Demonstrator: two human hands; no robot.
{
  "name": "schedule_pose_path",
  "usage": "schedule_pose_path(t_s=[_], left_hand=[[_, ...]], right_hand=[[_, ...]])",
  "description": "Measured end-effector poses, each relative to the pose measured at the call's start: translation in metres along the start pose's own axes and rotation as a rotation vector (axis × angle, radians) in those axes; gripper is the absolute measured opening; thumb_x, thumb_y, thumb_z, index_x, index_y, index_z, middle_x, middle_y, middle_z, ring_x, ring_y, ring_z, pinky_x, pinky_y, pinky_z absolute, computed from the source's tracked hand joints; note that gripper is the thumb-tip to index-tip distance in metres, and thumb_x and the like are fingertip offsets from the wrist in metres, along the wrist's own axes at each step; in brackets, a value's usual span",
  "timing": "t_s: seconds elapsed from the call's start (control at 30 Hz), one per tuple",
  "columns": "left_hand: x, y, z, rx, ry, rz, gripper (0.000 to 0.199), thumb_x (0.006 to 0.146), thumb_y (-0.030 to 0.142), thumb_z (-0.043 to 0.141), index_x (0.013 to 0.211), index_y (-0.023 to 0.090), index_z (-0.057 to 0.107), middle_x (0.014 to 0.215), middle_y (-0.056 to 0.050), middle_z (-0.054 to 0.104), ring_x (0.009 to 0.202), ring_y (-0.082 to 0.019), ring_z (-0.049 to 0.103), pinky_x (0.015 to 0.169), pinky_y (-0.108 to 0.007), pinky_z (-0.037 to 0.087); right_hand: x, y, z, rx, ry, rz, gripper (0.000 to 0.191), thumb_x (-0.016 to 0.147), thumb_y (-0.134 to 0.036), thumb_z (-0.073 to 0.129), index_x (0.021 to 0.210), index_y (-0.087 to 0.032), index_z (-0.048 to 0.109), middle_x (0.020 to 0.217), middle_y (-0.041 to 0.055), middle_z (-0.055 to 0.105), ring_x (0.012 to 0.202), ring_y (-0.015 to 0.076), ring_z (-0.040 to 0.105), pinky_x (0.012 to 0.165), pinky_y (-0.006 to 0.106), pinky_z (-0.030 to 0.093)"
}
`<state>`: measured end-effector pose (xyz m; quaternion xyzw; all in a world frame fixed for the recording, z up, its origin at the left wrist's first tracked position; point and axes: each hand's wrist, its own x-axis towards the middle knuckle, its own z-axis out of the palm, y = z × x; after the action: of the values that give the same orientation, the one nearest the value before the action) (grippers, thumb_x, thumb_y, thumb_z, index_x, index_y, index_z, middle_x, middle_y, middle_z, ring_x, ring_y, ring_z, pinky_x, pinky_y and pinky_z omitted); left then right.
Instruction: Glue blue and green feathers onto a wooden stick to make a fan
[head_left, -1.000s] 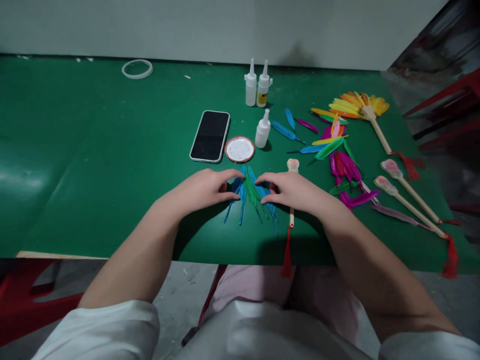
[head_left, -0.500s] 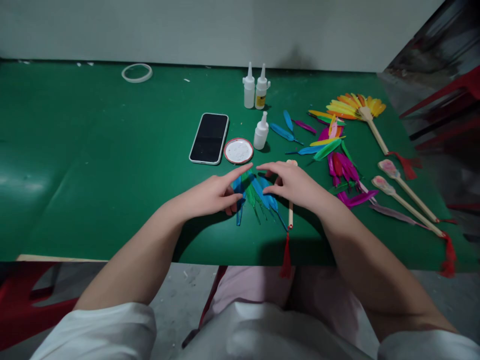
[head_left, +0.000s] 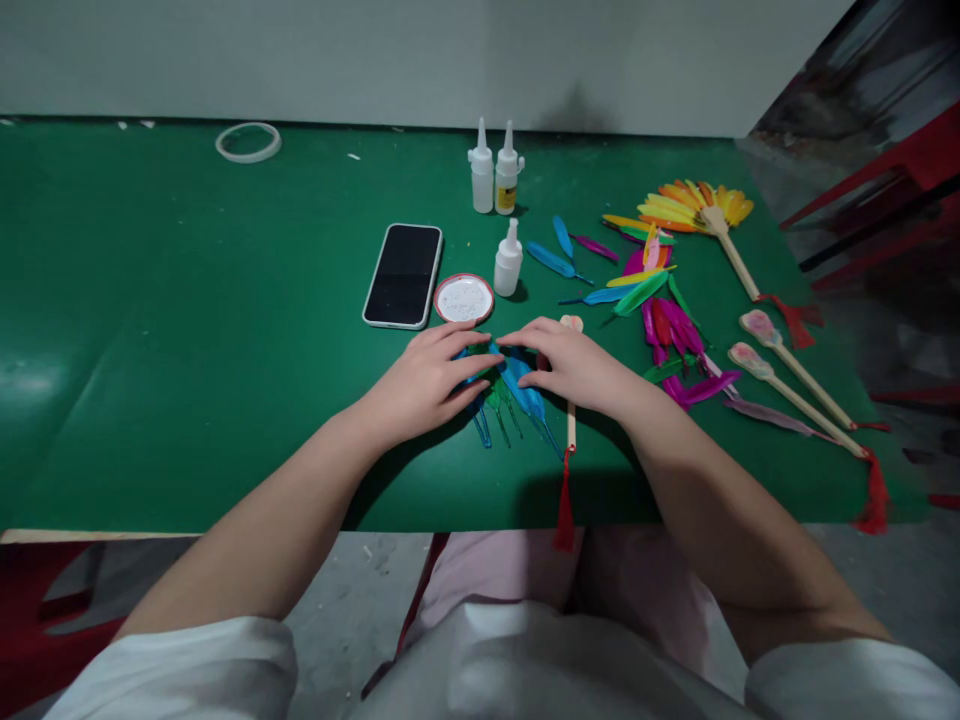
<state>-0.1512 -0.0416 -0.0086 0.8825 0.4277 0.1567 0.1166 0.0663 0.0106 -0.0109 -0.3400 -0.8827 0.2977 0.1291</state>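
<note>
Our left hand (head_left: 430, 382) covers part of the blue-and-green feathers (head_left: 532, 402), quills towards us, right hand (head_left: 576, 364) alongside, fingers' grip unclear.

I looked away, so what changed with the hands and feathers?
The left hand spread its fingers flatter over the feathers. The left blue quills drew closer together. The right blue quills swung right, nearer the tasselled stick. The right hand stayed beside them; the phone and white dish stayed put.
</note>
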Motion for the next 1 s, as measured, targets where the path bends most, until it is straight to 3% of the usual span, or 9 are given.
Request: schedule_pose_path(t_s=[0.4,0.53,0.67,0.8,0.87,1.0], left_hand=[[0.002,0.004,0.008,0.058,-0.053,0.075,0.035,0.087,0.037,0.046,0.116,0.024,0.059,0.124,-0.006,0.056,0.127,-0.027,0.035,0.108,-0.054,0.017],[0.001,0.003,0.006,0.076,-0.032,0.074,0.035,0.088,0.036,0.045,0.118,0.025,0.058,0.131,-0.007,0.050,0.129,-0.027,0.031,0.107,-0.052,0.020],[0.000,-0.003,-0.001,0.096,0.102,-0.034,0.032,0.088,0.031,0.044,0.114,0.022,0.060,0.127,-0.009,0.051,0.124,-0.026,0.037,0.103,-0.048,0.027],[-0.002,-0.008,-0.009,0.130,0.225,-0.245,0.032,0.088,0.031,0.042,0.110,0.018,0.062,0.105,-0.010,0.058,0.101,-0.022,0.051,0.087,-0.038,0.041],[-0.002,-0.007,-0.012,0.148,0.218,-0.341,0.033,0.088,0.032,0.040,0.108,0.017,0.062,0.087,-0.008,0.059,0.087,-0.021,0.053,0.078,-0.035,0.043],[-0.001,-0.004,-0.013,0.128,0.095,-0.401,0.035,0.088,0.035,0.040,0.112,0.018,0.059,0.067,-0.004,0.056,0.067,-0.018,0.053,0.064,-0.029,0.039]], right_hand=[[0.005,-0.003,0.007,0.179,0.047,0.155,0.058,0.073,-0.006,0.056,0.129,-0.019,0.043,0.072,-0.0017,0.055,0.067,0.0127,0.052,0.063,0.026,0.040],[0.006,-0.003,0.007,0.168,0.100,0.160,0.055,0.074,-0.006,0.053,0.128,-0.018,0.044,0.069,-0.0022,0.055,0.064,0.0119,0.051,0.063,0.026,0.039],[0.006,-0.005,0.002,0.128,0.146,0.149,0.052,0.076,-0.009,0.054,0.126,-0.020,0.046,0.071,-0.0017,0.056,0.066,0.0125,0.052,0.064,0.026,0.039],[0.005,-0.009,-0.003,0.086,0.224,0.143,0.042,0.078,-0.015,0.056,0.120,-0.022,0.051,0.076,-0.0006,0.056,0.067,0.0122,0.052,0.064,0.026,0.038],[0.004,-0.010,-0.002,0.084,0.180,0.131,0.040,0.079,-0.021,0.059,0.118,-0.021,0.052,0.074,-0.0011,0.057,0.065,0.0121,0.051,0.062,0.026,0.037],[0.001,-0.011,0.008,0.030,0.025,0.080,0.056,0.074,-0.031,0.066,0.126,-0.022,0.046,0.074,-0.0006,0.057,0.068,0.0141,0.053,0.059,0.025,0.035]])
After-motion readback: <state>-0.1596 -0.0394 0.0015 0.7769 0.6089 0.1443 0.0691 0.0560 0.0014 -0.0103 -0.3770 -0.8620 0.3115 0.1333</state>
